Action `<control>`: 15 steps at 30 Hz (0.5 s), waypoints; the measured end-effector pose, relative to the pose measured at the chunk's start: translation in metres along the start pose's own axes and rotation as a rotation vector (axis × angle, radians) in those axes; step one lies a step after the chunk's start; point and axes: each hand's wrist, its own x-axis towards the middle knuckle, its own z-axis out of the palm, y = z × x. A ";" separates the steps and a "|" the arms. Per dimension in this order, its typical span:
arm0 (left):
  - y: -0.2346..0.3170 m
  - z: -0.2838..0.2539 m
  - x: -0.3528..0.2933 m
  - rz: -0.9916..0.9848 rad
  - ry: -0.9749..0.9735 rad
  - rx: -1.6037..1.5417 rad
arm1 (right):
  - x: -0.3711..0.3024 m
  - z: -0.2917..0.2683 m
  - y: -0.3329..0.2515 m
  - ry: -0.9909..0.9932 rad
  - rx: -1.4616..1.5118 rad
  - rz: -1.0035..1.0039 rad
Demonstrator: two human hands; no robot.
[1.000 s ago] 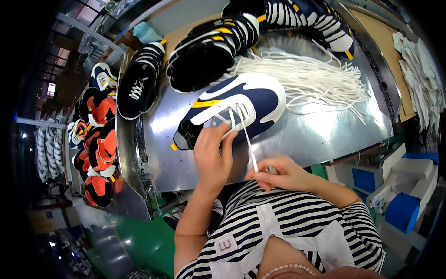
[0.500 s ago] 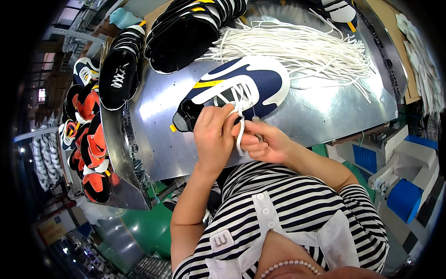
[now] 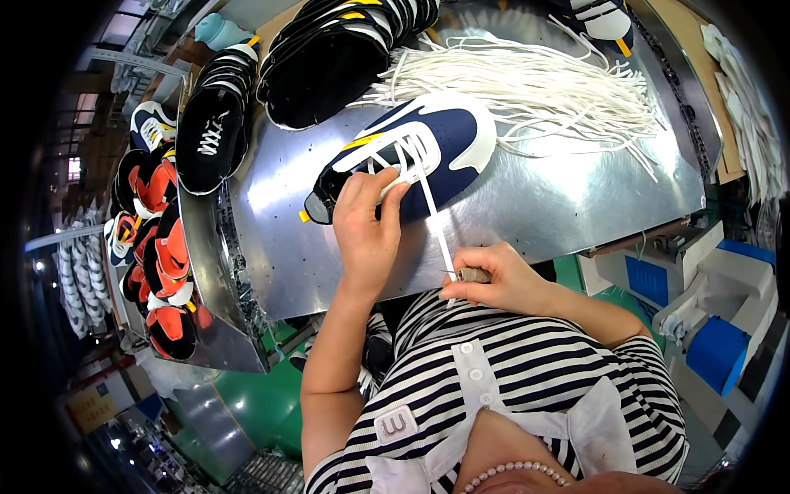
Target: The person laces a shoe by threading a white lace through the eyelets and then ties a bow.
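A navy and white shoe upper (image 3: 457, 138) with yellow trim lies on the metal table, its toe toward the far right. A white shoelace (image 3: 436, 216) runs through several of its eyelets and stretches straight toward me. My left hand (image 3: 369, 226) is closed on the near side of the upper, fingertips at the eyelet edge. Close to the table's front edge, my right hand (image 3: 498, 280) pinches the lace near its end. That hand also holds an awl-like tool (image 3: 472, 275) with a brownish handle and thin metal shaft; its tip is too small to make out.
A pile of white laces (image 3: 527, 90) lies across the back of the metal table (image 3: 284, 255). Stacked black-lined uppers (image 3: 325, 78) stand at the back left, beside another stack (image 3: 214, 136). Orange and black uppers (image 3: 169, 263) sit farther left. A grey and blue machine (image 3: 716, 305) stands at right.
My right hand has moved toward me and right, drawing the lace out straight. My left hand has shifted slightly from the lace to the upper's edge. The upper has turned and slid slightly left.
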 end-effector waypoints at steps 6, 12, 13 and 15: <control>0.002 0.002 -0.002 -0.028 -0.020 -0.009 | -0.004 -0.002 -0.008 -0.046 0.004 0.012; -0.004 0.008 -0.012 -0.085 -0.206 0.089 | 0.030 -0.025 -0.017 0.324 0.003 -0.202; -0.006 0.009 -0.012 -0.097 -0.245 0.126 | 0.043 -0.032 -0.009 0.402 -0.079 -0.293; -0.007 0.009 -0.008 -0.144 -0.327 0.145 | 0.066 -0.041 0.007 0.514 -0.163 -0.378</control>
